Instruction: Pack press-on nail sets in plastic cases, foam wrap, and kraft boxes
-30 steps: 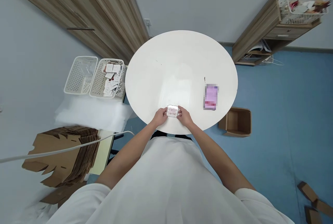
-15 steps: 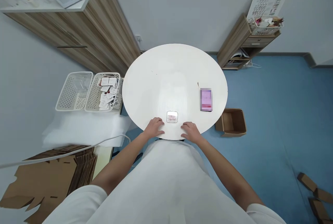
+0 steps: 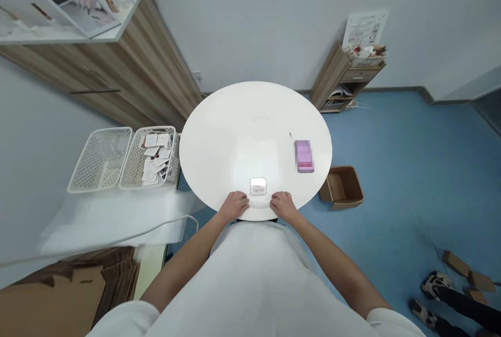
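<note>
On the white oval table (image 3: 219, 139) lies a small clear square case (image 3: 258, 186) with pinkish contents too small to make out. My left hand (image 3: 235, 205) rests on the table's near edge, just left of the case and apart from it. To the right of the case, my right hand (image 3: 283, 205) lies on the same edge, also not touching it. Both hands are palm down with fingers loosely bent, and nothing shows in them. A purple box (image 3: 304, 156), blurred out in part, sits farther right on the tabletop.
Left of the table stand two white baskets, one (image 3: 127, 170) holding white cards, the other (image 3: 76, 175) holding something clear. Flattened cardboard (image 3: 58, 300) is stacked below. An open carton (image 3: 342, 187) sits on the floor at right. Another person's shoes (image 3: 434, 285) appear at lower right.
The view has shifted, so the table sits slightly lower and farther left. My hands stay beside the case, thumbs less spread. Another person's feet have come into view at lower right.
</note>
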### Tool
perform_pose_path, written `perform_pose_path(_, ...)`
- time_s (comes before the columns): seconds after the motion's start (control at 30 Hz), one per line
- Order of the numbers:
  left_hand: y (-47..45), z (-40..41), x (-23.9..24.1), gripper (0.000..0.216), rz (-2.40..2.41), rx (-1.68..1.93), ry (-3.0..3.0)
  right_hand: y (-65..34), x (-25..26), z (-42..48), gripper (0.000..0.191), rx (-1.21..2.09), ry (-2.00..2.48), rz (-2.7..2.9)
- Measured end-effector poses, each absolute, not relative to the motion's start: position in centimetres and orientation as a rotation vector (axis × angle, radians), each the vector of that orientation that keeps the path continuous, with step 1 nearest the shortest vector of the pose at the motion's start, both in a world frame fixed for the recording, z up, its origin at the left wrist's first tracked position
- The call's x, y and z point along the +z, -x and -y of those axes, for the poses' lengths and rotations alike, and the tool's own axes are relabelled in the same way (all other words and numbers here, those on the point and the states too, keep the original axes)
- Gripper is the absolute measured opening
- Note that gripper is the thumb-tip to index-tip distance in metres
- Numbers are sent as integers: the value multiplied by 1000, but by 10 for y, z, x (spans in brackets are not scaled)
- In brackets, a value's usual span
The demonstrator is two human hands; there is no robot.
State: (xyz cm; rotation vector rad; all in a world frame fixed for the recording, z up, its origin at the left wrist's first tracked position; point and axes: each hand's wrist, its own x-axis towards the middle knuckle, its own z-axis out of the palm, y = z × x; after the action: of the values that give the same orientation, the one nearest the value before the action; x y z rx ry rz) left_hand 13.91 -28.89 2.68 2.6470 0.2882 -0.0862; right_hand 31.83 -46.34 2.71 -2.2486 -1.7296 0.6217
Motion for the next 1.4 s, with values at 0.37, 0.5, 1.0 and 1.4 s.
perform_pose_path(0.37, -137, 296, 34, 23, -422, -113, -2685, -316, 45, 468, 24, 665, 2259, 1477)
perform_pose_path(0.5, -135, 300, 35, 25, -448, -146, -2624, -314, 48, 476, 31, 658, 2160, 1611)
perform_pose_path(1.0, -153, 279, 34, 24, -1017, -94, -2218, -340, 40, 433, 16, 873, 2380, 1093)
perform_pose_path(1.4, -155, 286, 29, 39, -1188, 62, -2257, -335, 32, 428, 11, 877, 2473, 939)
